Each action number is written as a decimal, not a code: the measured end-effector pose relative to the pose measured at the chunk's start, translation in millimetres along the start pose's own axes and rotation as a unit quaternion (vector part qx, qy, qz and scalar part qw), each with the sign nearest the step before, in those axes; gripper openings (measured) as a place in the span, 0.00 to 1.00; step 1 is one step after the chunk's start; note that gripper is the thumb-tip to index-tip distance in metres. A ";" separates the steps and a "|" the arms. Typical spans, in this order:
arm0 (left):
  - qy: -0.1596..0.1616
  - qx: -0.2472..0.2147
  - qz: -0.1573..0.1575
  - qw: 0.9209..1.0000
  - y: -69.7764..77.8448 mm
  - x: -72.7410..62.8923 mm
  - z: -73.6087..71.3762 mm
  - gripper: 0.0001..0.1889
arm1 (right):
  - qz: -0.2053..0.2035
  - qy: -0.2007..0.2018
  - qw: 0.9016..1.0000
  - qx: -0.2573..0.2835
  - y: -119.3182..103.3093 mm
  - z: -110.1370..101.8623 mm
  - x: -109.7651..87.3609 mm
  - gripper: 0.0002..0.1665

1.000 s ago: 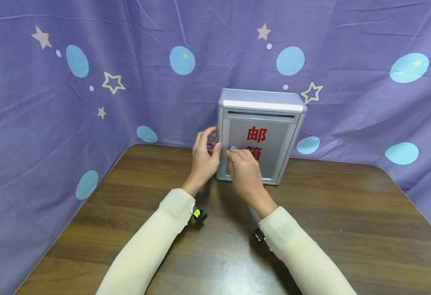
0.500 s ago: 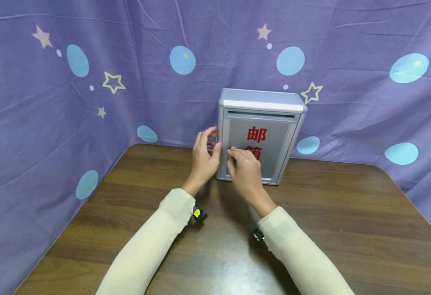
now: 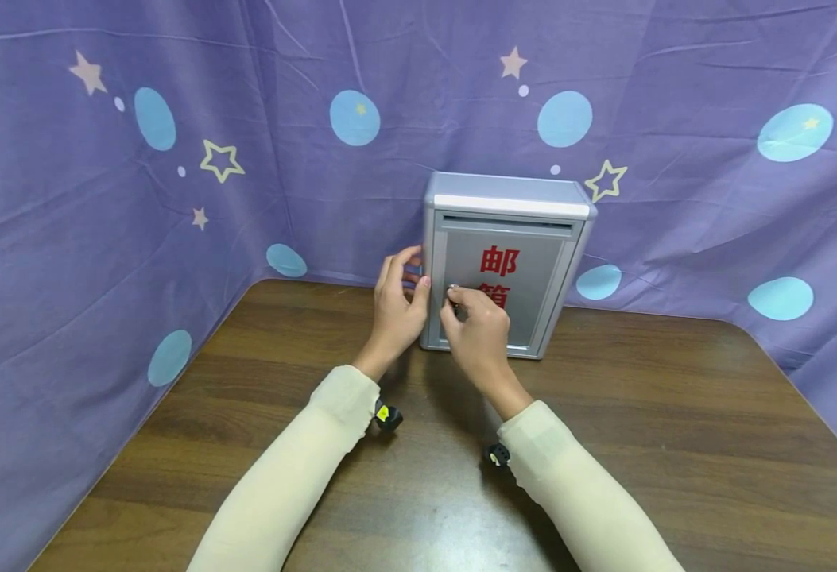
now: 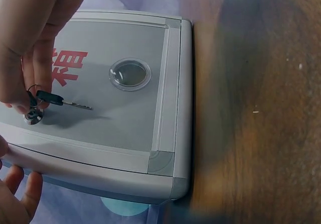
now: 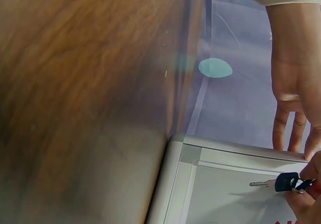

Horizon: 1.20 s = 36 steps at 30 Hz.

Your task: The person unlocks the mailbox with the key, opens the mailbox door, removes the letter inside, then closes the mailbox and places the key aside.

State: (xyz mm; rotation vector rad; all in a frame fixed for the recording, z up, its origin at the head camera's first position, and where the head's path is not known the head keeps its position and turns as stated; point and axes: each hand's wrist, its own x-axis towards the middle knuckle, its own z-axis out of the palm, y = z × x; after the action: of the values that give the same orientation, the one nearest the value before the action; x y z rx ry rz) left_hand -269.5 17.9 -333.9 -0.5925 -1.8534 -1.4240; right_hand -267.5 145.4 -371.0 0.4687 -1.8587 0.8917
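A grey metal mailbox [image 3: 540, 278] with red characters and a top slot stands upright on the wooden table. My right hand [image 3: 481, 322] pinches the black head of a key at the lock [image 4: 33, 116] near the mailbox's left edge. Beside it, a second key [image 4: 62, 101] hangs from the same ring, its blade pointing away from my fingers; the right wrist view shows that dangling key [image 5: 281, 182] too. My left hand [image 3: 397, 314] rests against the mailbox's left side, thumb at the front edge and fingers extended along the side. The pinched key's blade is hidden.
A round window [image 4: 130, 74] sits low on the mailbox door. Behind the table [image 3: 676, 413] hangs a purple curtain [image 3: 418, 63] with stars and blue ovals, close to the mailbox's back. Both wrists carry small black cameras [image 3: 388, 417].
My right hand has turned and shifted slightly rightward at the lock, uncovering more of it. The left hand and the mailbox have stayed in place.
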 end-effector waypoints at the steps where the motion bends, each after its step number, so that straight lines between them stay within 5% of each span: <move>1: 0.000 0.000 0.000 1.000 -0.4 0.0 0.0 0.23 | 0.006 0.003 1.000 0.006 0.1 0.5 0.1 0.06; 12: 0.004 0.000 0.001 1.000 -2.7 -2.0 1.8 0.23 | 0.097 0.018 0.993 0.062 -2.0 1.6 1.2 0.04; 18: 0.005 0.011 0.000 1.000 -38.9 -1.3 9.5 0.24 | 0.148 0.011 0.985 0.090 -2.2 2.2 3.5 0.06; 36: -0.011 0.021 0.008 1.000 -48.3 1.1 8.0 0.25 | 0.120 -0.002 0.987 0.109 3.7 1.0 5.2 0.03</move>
State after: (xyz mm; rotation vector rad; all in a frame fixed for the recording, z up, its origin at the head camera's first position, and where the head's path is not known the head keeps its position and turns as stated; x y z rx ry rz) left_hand -307.3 11.7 -364.5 -0.6029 -1.8869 -1.3706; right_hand -272.9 147.4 -368.0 0.3849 -1.8559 1.2650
